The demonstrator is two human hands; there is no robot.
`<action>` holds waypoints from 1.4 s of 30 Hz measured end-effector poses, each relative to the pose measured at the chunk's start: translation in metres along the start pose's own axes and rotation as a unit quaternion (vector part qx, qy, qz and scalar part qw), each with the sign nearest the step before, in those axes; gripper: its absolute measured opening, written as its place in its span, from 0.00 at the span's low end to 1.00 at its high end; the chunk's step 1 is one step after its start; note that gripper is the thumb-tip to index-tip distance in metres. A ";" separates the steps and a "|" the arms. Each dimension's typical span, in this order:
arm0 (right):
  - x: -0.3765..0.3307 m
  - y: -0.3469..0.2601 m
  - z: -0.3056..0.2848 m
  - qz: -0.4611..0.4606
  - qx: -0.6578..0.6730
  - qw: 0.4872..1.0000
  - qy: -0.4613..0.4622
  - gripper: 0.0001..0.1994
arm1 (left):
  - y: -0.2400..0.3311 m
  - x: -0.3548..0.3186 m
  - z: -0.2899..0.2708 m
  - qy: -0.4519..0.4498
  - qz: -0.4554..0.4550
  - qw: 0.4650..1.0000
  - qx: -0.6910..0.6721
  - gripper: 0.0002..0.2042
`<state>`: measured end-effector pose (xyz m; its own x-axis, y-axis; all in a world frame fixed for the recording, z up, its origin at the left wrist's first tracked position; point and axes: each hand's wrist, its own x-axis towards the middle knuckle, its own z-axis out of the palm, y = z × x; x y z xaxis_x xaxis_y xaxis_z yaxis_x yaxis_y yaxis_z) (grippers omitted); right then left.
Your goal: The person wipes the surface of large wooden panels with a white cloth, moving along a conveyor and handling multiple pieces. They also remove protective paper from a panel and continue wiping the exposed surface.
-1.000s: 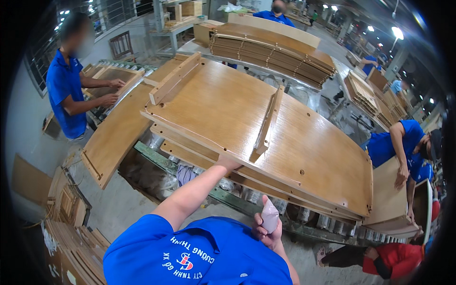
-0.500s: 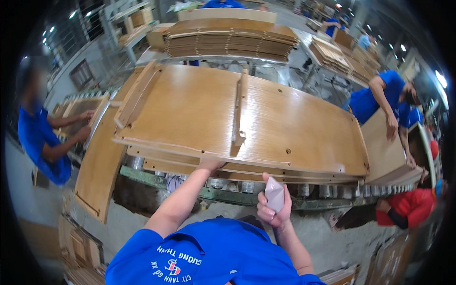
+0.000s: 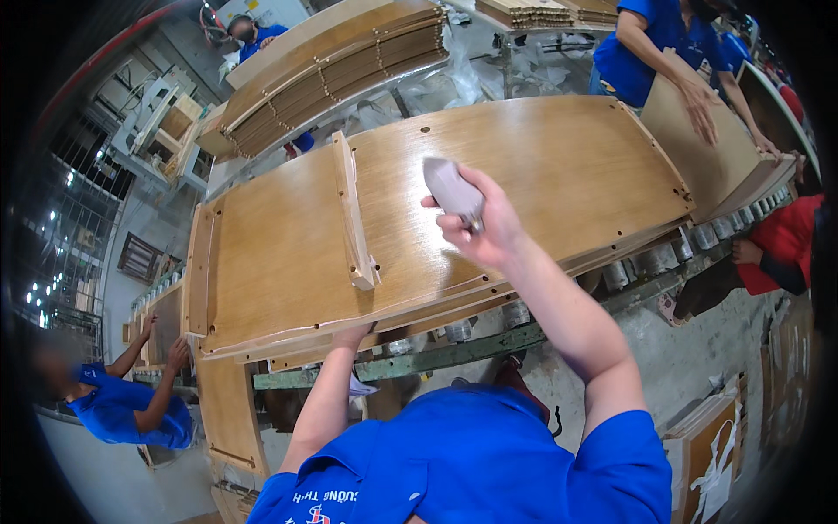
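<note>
Head view, looking down over the person's blue-shirted shoulders at a large wooden panel (image 3: 524,183) that lies flat on a roller conveyor (image 3: 690,240) and fills the centre of the frame from the left edge to the upper right. The panel is brown, with a glossy grain, small drilled holes along its edges and an upright wooden rib (image 3: 353,210) fixed across it left of centre.

The right hand (image 3: 484,223), in the middle of the frame, is raised over the panel's surface with its fingers curled tight around a small pale grey block (image 3: 449,186), which sticks out above the fist toward the upper left. Whether the block touches the wood cannot be told.

The left hand (image 3: 353,334), lower centre, reaches up to the near edge of the panel. Its fingers go under or against that edge and are hidden, so how far it is open cannot be told; it touches the rim just below the near end of the rib.

At the upper right, another person's hand (image 3: 703,109) rests flat on a second wooden panel (image 3: 711,153) that abuts the far end of the first. At the lower left, a third person in blue places both hands on a narrow board (image 3: 166,323). A stack of panels (image 3: 340,65) lies in the upper middle of the frame, well apart from the hands. A person in red (image 3: 786,240) crouches at the right edge beside the conveyor.
</note>
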<state>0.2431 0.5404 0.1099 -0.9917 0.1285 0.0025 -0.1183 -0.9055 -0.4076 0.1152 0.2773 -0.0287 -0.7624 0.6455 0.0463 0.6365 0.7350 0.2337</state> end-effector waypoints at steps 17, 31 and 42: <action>0.246 0.014 -0.024 -0.251 -0.630 0.706 0.201 0.27 | 0.001 0.006 0.007 0.024 -0.022 0.999 -0.013 0.21; 0.186 0.058 -0.008 -0.310 -0.760 0.547 0.163 0.15 | -0.009 0.006 0.019 0.037 0.012 0.999 -0.006 0.22; 0.067 0.106 0.019 -0.330 -0.759 0.548 0.122 0.11 | -0.021 0.001 0.018 0.039 0.034 0.998 -0.031 0.24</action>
<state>0.1634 0.4455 0.0846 -0.6997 0.4429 0.5606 -0.0857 0.7269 -0.6814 0.1029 0.2660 -0.0516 -0.7260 0.6737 0.1380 0.6804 0.6743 0.2870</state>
